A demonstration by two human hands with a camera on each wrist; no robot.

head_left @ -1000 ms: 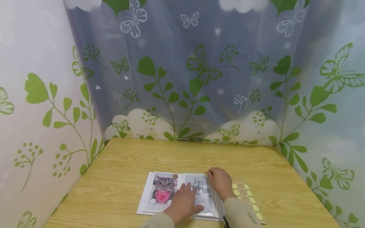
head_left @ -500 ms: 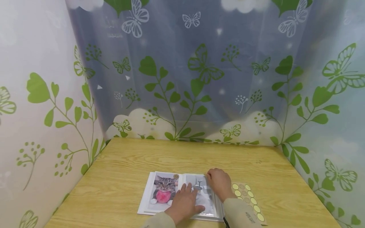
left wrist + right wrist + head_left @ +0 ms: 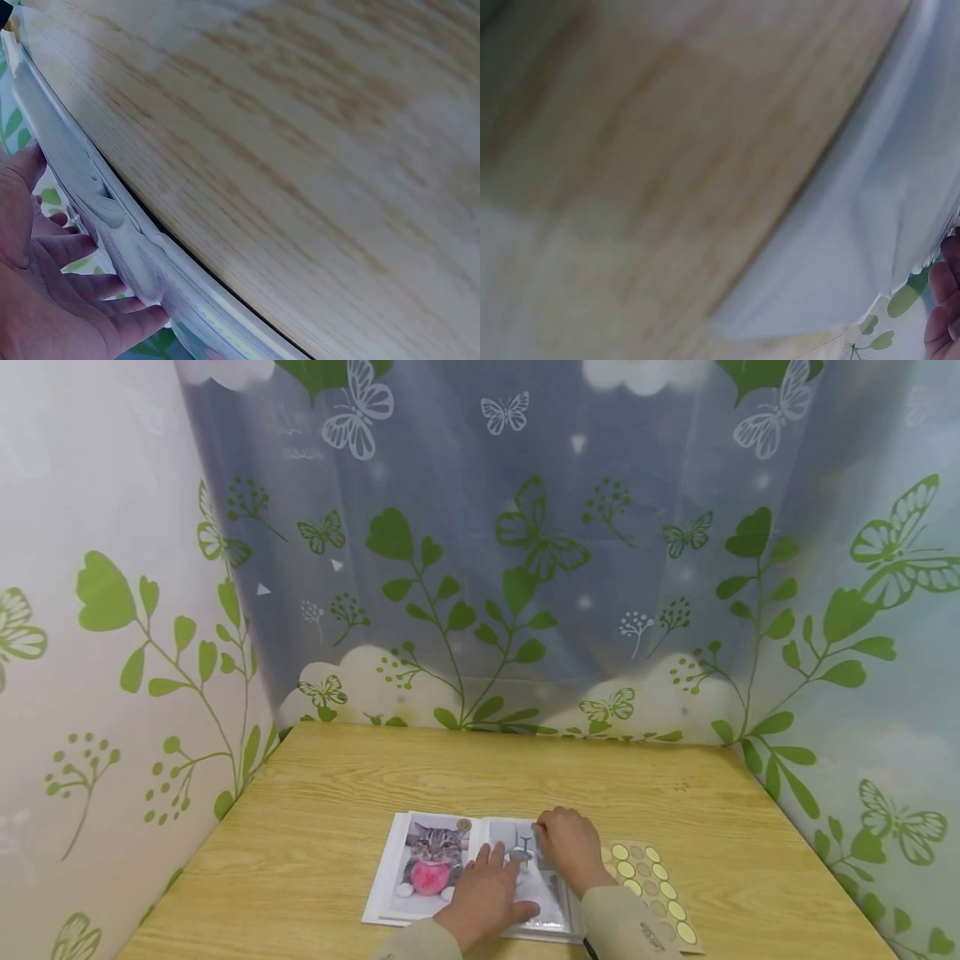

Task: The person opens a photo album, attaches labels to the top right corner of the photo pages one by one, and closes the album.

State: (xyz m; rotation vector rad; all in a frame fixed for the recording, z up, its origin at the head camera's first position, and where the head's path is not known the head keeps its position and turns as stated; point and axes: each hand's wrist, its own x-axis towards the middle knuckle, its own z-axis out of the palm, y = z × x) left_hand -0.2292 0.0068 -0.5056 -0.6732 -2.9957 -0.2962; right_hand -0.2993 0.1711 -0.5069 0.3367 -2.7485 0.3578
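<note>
A small photo album (image 3: pixel 386 868) lies open on the wooden table. Its left page carries a picture of a cat (image 3: pixel 430 860) with a pink ball, its right page a grey picture (image 3: pixel 502 833) under shiny plastic. My left hand (image 3: pixel 483 889) rests with spread fingers across the inner part of the right page. In the left wrist view, the fingertips (image 3: pixel 150 319) touch the album's pages. At the upper right corner of that page, my right hand (image 3: pixel 573 847) has curled fingers and pinches the page; the fingertips are mostly hidden. In the right wrist view, the white page edge (image 3: pixel 840 255) stands bent up.
A sheet of round yellow stickers (image 3: pixel 652 885) lies right of the album, partly under the right forearm. The wooden table (image 3: pixel 337 777) reaches back to a patterned curtain (image 3: pixel 465 610), which also encloses both sides.
My right hand has shifted slightly left with the page corner, and more of the sticker sheet shows. My left hand stays in place on the album.
</note>
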